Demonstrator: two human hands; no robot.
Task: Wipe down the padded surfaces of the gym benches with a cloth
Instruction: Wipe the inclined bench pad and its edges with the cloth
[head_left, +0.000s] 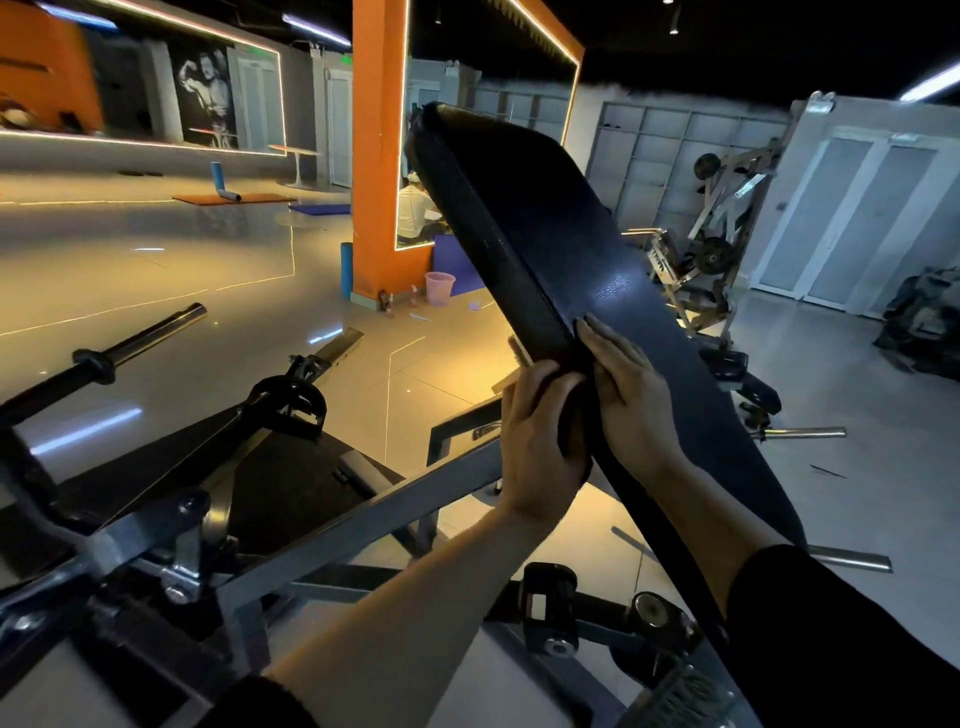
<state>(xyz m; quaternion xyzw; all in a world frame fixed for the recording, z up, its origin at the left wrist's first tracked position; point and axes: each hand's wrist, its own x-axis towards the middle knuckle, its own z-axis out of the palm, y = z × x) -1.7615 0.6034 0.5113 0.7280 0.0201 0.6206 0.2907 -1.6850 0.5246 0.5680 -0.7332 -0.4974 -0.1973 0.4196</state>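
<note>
A long black padded bench back (524, 223) slants up and away from me through the middle of the view. My left hand (540, 441) grips the pad's left side edge, fingers curled round it. My right hand (631, 397) lies flat on the pad's top face just beside it, fingers straight and pointing up the slope. Something dark (574, 421) sits between the two hands; I cannot tell whether it is a cloth or the pad's own edge. No cloth shows clearly.
The bench's grey steel frame (363, 519) and its bolts cross below my arms. A barbell bar (140, 338) lies at left. A pink bucket (439, 288) stands by an orange pillar (379, 156). A weight machine (717, 249) stands at right on the glossy tiled floor.
</note>
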